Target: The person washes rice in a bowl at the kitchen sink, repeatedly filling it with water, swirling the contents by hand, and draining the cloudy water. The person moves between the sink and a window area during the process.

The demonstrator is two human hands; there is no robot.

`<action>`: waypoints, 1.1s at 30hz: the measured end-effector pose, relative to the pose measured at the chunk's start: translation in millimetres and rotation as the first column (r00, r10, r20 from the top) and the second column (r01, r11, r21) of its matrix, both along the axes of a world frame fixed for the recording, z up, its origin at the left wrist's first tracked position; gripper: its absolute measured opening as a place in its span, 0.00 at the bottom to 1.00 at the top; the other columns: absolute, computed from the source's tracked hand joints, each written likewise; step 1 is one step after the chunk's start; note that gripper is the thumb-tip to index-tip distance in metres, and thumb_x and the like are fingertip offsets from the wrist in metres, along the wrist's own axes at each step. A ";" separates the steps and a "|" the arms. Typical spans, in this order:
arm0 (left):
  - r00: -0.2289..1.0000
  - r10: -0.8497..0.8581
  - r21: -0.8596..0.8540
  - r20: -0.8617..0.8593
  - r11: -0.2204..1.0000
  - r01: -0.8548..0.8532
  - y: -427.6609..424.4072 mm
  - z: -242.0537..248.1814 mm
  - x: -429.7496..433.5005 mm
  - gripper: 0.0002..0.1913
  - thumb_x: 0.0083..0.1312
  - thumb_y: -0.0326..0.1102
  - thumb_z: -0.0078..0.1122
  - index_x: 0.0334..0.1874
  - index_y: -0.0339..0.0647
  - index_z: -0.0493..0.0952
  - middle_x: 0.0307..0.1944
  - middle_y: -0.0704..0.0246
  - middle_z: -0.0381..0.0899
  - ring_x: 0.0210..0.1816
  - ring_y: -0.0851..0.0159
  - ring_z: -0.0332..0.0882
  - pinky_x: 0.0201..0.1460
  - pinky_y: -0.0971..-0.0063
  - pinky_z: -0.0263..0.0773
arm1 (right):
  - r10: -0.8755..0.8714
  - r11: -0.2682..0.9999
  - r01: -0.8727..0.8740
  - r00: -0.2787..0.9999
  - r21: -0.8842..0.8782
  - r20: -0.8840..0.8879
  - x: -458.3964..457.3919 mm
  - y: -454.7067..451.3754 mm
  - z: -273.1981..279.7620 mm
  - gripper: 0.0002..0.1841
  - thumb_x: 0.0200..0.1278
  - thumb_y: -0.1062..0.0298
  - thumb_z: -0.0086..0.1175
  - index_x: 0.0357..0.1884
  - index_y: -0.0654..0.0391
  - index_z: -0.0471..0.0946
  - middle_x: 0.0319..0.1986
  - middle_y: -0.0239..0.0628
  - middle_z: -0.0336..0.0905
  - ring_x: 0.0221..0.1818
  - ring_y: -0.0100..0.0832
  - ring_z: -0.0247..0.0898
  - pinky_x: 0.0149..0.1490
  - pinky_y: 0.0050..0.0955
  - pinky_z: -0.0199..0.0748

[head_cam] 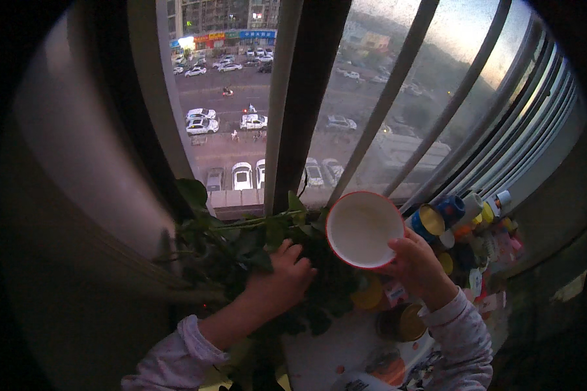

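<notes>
My right hand [418,266] grips a white cup with a red rim [364,229] at its right side, thumb over the edge. The cup is tilted so its pale inside faces me; whether it holds liquid I cannot tell. Among the green leaves of a potted plant [225,249], my left hand [283,273] rests with fingers bent. The leaves and dim light hide its fingertips, so what it touches or holds is unclear. The plant stands below the window, left of the cup.
Barred window panes [391,97] rise ahead, with a street and parked cars far below. Cans, jars and small packages crowd the right side, including a blue can with a gold lid [429,221]. A dark jar with a gold lid [411,323] stands on a white surface [318,349] near my right sleeve.
</notes>
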State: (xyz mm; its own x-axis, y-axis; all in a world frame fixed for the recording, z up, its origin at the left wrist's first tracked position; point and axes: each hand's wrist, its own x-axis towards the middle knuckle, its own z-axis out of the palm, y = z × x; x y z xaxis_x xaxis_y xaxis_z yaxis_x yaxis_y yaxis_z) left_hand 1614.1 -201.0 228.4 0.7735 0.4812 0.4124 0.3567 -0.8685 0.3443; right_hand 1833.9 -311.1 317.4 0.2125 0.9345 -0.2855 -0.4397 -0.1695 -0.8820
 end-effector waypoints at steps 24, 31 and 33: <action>0.999 0.047 0.046 0.006 0.998 -0.047 4.3 -4.4 -2.5 0.08 0.55 0.36 0.61 0.30 0.39 0.77 0.40 0.62 0.75 0.47 0.56 0.72 0.52 0.57 0.63 | 0.078 0.991 -0.056 0.979 -0.117 0.189 1.9 14.2 4.6 0.26 0.61 0.69 0.54 0.61 0.60 0.62 0.46 0.41 0.74 0.44 0.31 0.76 0.46 0.29 0.79; 0.999 0.041 0.030 0.013 0.999 -0.042 4.4 -1.9 -2.3 0.08 0.54 0.35 0.61 0.29 0.39 0.77 0.38 0.63 0.75 0.45 0.56 0.73 0.50 0.58 0.64 | 0.094 0.988 -0.060 0.967 -0.146 0.239 -0.9 17.3 9.9 0.29 0.60 0.67 0.55 0.62 0.59 0.61 0.46 0.41 0.74 0.45 0.31 0.76 0.45 0.31 0.79; 0.999 0.037 0.019 0.008 0.999 -0.037 5.2 -1.2 -2.8 0.08 0.54 0.35 0.62 0.28 0.38 0.77 0.37 0.63 0.75 0.45 0.56 0.73 0.50 0.58 0.64 | 0.099 0.987 -0.062 0.963 -0.149 0.252 -1.7 18.1 10.3 0.28 0.60 0.68 0.54 0.62 0.60 0.61 0.46 0.42 0.74 0.45 0.32 0.76 0.47 0.32 0.79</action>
State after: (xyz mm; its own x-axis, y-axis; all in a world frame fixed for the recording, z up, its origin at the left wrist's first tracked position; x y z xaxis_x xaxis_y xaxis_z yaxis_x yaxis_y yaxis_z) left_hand 1611.3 -195.8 227.2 0.7520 0.5018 0.4275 0.3864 -0.8610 0.3308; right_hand 1832.1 -293.0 327.7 0.2219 0.9067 -0.3586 -0.1803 -0.3233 -0.9290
